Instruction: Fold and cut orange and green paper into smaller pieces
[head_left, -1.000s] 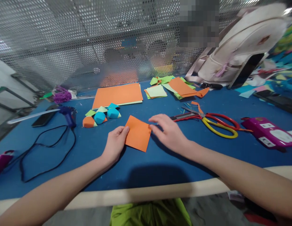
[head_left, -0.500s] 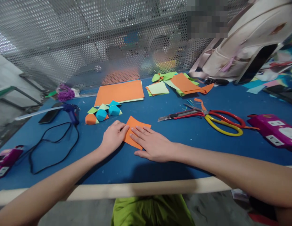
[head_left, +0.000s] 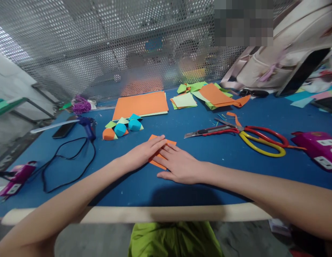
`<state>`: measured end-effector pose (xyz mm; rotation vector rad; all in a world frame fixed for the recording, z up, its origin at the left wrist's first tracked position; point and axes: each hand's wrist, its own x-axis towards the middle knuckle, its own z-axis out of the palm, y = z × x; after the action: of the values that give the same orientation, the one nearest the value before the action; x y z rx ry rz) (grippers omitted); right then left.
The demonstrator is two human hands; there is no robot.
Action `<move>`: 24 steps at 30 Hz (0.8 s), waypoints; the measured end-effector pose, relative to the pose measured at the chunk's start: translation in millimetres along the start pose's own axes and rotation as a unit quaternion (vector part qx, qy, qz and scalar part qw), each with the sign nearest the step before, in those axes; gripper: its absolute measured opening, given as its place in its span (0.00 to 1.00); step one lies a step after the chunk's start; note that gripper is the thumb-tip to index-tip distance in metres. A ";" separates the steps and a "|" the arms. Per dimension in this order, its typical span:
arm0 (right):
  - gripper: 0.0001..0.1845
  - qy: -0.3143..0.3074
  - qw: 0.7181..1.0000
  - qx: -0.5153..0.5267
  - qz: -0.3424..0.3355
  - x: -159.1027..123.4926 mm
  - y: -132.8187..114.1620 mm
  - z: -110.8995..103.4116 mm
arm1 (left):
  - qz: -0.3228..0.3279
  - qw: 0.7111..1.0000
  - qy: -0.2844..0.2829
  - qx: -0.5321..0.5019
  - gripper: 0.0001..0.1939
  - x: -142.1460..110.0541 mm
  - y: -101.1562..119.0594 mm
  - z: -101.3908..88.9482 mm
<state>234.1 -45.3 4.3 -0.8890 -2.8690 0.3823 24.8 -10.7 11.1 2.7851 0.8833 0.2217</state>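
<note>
Paper: orange sheet (head_left: 158, 161), flat on worktop (head_left: 114, 192), roughly midway between its left and right ends, nearer the front edge than the back; mostly covered by both hands.
Left hand: (head_left: 140, 155) on paper from the left, fingers close together and stretched out, tips meeting the right hand's; nothing pinched that can be seen.
Right hand: (head_left: 182, 165) palm down over the paper's right part, fingers a little apart, thumb out toward the front edge; no grip.
Crease: can't tell, hidden under the fingers.
Pressing: looks like flattening; even, firm pressure from the finger pads should work better than a hard poke at one spot.
Holding: right hand seems the better anchor; palm weight steady, no sideways push, or the sheet may skew.
Smoothing: left fingers best drawn in one straight stroke, kept close together; a wandering stroke could wrinkle thin paper.
Corners: best lined up before pressing hard; the visible far corners give a check.
Cutter: (head_left: 206, 131) beyond the right hand, blade tip toward the paper side; wrist should keep off it.
Scissors: (head_left: 241, 129) just beside cutter, handles toward the worktop's right end.
Folded pieces: (head_left: 120, 129) beyond the left hand, toward the back edge; elbow room looks fine.
</note>
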 end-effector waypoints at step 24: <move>0.45 0.009 0.998 -0.066 0.009 -63.7 -9.8 -3.1 | -0.111 0.991 -0.067 -0.031 0.44 6.7 18.0 1.2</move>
<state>281.7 -88.6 7.7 -0.9344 -2.8997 0.1879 40.4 -21.3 14.8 2.5825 1.1206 0.0265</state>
